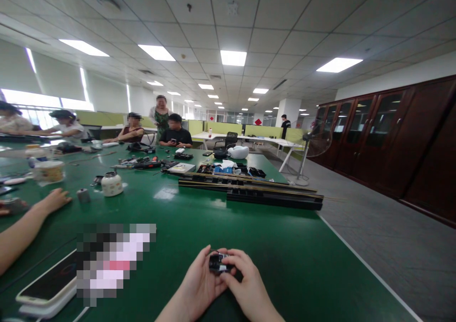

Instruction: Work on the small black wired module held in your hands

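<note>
A small black device [218, 262] with a pale patch on it rests in my left hand [203, 277], whose palm faces up and whose fingers curl around its far side. From the right, my right hand [245, 277] pinches the same device, its thumb at the near edge and its fingers over the top. Its exact kind is too small to make out. Both hands are above the green table [285, 246] near its front edge. To their left lies a phone [53, 277] on a white base, beside a blurred-out patch.
Long black rails [274, 198] with thin brass-coloured rods lie across the table ahead. A white jar [111, 184], a grey cylinder [83, 195] and a tub [50, 172] stand left. Another person's arm [32, 222] reaches in there. Tools [142, 163] and several seated people are farther back.
</note>
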A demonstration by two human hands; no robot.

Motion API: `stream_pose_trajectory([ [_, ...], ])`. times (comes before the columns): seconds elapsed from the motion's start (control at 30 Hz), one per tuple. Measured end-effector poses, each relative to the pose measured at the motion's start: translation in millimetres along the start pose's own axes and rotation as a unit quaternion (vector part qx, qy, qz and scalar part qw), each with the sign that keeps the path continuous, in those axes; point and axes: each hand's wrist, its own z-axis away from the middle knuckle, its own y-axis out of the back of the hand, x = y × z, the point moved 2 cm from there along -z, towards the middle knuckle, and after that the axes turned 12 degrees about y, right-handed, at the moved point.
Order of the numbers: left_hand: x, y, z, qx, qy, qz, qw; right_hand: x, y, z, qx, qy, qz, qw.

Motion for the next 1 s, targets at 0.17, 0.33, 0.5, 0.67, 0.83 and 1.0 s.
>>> stream_pose_trajectory([
  [0.17,0.3,-0.4,0.7,-0.002,-0.003,-0.003,1.000,0.0,0.4,-0.1,-0.003,0.004,0.001,1.000],
  [0.33,0.4,-0.3,0.5,-0.005,-0.001,0.004,1.000,1.3,0.2,-0.3,-0.008,0.004,0.010,1.000],
  [0.5,0.2,-0.8,0.7,0.001,-0.004,0.008,1.000,0.3,0.4,-0.4,-0.007,0.002,0.009,1.000],
  [0.67,0.8,-2.4,1.3,0.011,-0.001,0.010,1.000,1.0,-0.3,-0.3,-0.009,-0.002,0.013,1.000],
  [0.83,0.9,-0.9,-0.6,-0.006,0.005,0.014,1.000,3.8,-0.9,-0.4,-0.004,0.002,0.006,1.000],
  [1.0,0.2,0.6,-1.2,-0.010,0.003,0.009,1.000,1.6,-0.4,-0.4,-0.014,-0.007,0.025,1.000],
])
